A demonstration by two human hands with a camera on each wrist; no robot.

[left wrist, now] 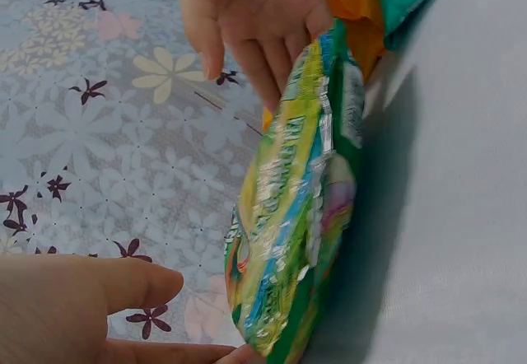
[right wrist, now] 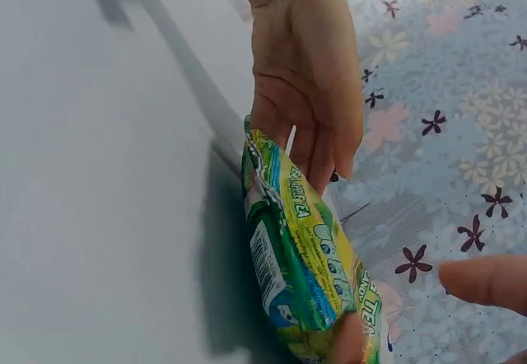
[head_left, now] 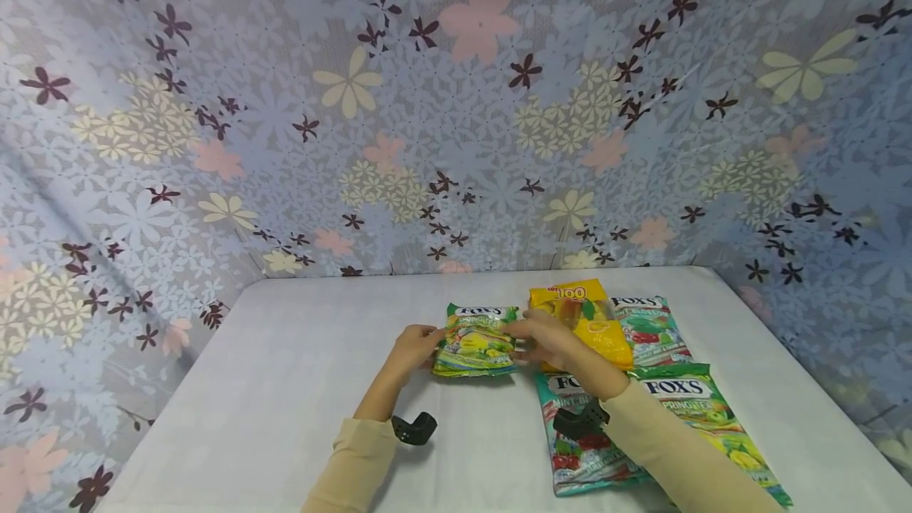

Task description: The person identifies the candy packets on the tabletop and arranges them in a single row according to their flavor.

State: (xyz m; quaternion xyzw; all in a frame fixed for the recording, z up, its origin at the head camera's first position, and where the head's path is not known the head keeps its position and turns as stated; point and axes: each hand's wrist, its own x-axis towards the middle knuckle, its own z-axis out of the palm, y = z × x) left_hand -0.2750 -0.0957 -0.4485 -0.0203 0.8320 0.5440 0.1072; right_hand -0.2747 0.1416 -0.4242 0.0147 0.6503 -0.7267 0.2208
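Observation:
A green-and-yellow Fox's Spring Tea candy bag is between both hands in the head view. My left hand touches its left edge with the fingers, while the thumb stays off the wrapper. At the right edge is my right hand; in the right wrist view one fingertip touches the bag and the thumb stands apart from it. Neither hand is curled round the bag. Whether the bag's underside rests fully on the table is hidden.
On the white table, a yellow candy bag lies right of the hands, beside a Fox's Mint Blossom bag. Nearer, another Mint Blossom bag and a larger Spring Tea bag lie partly under the right forearm. Flowered cloth hangs behind.

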